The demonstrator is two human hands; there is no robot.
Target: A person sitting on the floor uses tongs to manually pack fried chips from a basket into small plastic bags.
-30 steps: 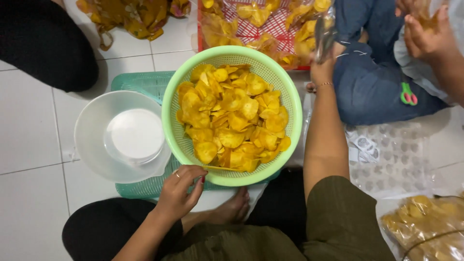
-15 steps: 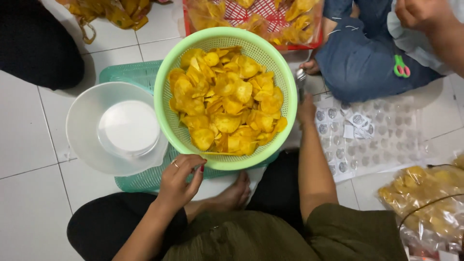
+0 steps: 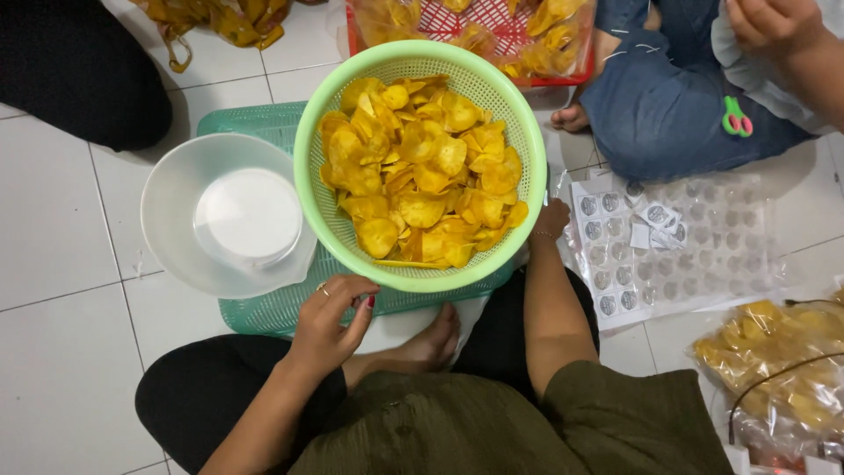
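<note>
A light green colander (image 3: 519, 132) heaped with yellow chips (image 3: 422, 167) sits on a teal basket (image 3: 264, 308), the left hand (image 3: 330, 321) curled loosely at its near rim, the right hand (image 3: 549, 220) touching its side, its grip hidden.

Sticker sheet (image 3: 677, 242); bagged chips (image 3: 774, 369)

right hand (image 3: 549, 222) drawn back beside green basket (image 3: 519, 132)

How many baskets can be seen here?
3: a round light-green basket of yellow chips in the middle, a flat teal one beneath it, a red one at the top edge. Others may lie out of view.
</note>
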